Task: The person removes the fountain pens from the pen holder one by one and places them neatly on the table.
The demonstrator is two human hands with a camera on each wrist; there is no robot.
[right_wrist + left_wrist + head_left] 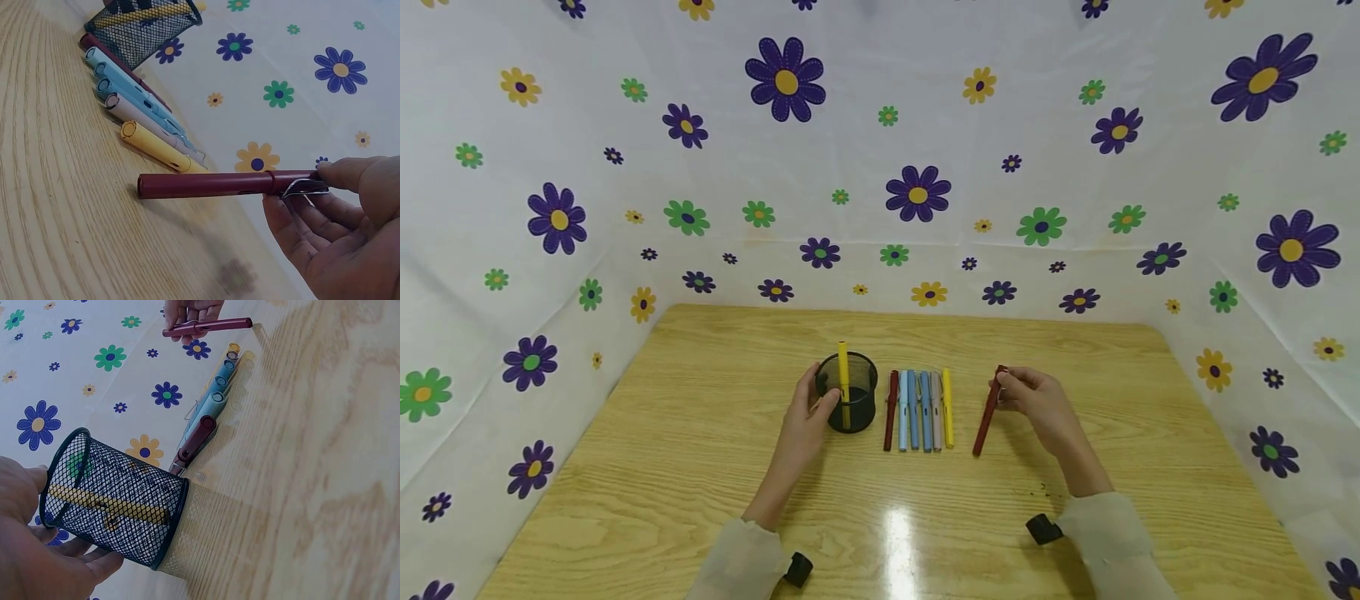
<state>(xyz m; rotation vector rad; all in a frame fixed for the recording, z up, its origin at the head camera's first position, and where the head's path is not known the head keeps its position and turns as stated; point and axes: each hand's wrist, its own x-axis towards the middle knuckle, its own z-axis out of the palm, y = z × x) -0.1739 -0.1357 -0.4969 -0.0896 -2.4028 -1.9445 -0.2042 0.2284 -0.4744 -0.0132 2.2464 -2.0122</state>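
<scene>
My left hand (pixel 799 425) holds the black mesh pen cup (pixel 862 414) by its side, with the thumb near the rim. Inside the cup a yellow pen (pixel 843 363) stands nearly upright. Between finger and thumb, my right hand (pixel 1037 404) pinches a dark red pen (pixel 206 185) at its clip end. That pen slants, its far end just over the tabletop in the right wrist view. Side by side between the hands lie another dark red pen (pixel 891 412), a pale blue pen (pixel 903 417), two blue pens (pixel 913 417), a greyish lilac pen (pixel 936 417) and a yellow pen (pixel 948 412).
A wooden table (pixel 700 467) carries everything. White cloth with printed flowers (pixel 865 150) hangs behind it and along both sides. Small dark specks (pixel 1042 490) mark the wood near the right forearm. A black wrist device (pixel 1043 529) sits by the right sleeve.
</scene>
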